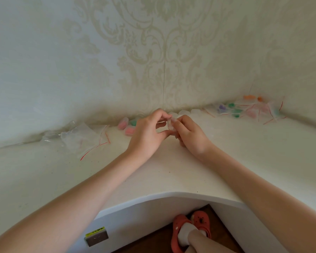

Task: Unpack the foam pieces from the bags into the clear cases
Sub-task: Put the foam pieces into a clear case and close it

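Two hands meet on one clear case at the centre of the white desk point(171, 172).

Left hand point(146, 136) and right hand point(190, 136) both pinch the small clear case point(170, 125), fingers curled round it. Filled cases point(128, 126) sit at ten o'clock, empty bags point(84, 137) at nine, bagged foam pieces point(244, 110) at two. Judged light, rigid and slick; the case is best held by its edges, the foam squeezed gently.
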A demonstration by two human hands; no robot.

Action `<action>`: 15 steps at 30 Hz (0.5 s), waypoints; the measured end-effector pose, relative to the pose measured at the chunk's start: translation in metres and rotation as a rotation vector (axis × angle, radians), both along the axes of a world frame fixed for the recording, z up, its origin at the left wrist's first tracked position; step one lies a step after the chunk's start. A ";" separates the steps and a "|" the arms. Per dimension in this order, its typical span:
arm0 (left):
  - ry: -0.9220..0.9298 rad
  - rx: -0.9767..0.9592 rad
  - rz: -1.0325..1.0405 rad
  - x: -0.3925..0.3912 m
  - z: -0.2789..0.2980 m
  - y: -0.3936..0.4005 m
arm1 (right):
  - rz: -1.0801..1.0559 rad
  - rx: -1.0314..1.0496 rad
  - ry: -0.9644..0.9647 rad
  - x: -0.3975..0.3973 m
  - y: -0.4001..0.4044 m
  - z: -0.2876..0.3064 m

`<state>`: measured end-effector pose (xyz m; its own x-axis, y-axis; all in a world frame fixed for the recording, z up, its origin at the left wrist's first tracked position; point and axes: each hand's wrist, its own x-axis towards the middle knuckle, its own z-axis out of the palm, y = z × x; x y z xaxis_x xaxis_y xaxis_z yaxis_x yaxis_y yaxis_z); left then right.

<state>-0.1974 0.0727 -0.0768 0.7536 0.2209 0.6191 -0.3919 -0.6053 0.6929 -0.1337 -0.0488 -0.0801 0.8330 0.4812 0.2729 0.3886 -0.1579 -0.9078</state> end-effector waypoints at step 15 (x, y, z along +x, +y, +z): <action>0.164 -0.477 -0.113 0.003 -0.002 0.014 | 0.053 -0.044 -0.152 0.000 -0.010 0.004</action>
<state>-0.1945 0.0863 -0.0786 0.8678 0.3613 0.3411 -0.2999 -0.1665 0.9393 -0.1339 -0.0589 -0.0758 0.7568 0.5376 0.3718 0.5298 -0.1715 -0.8306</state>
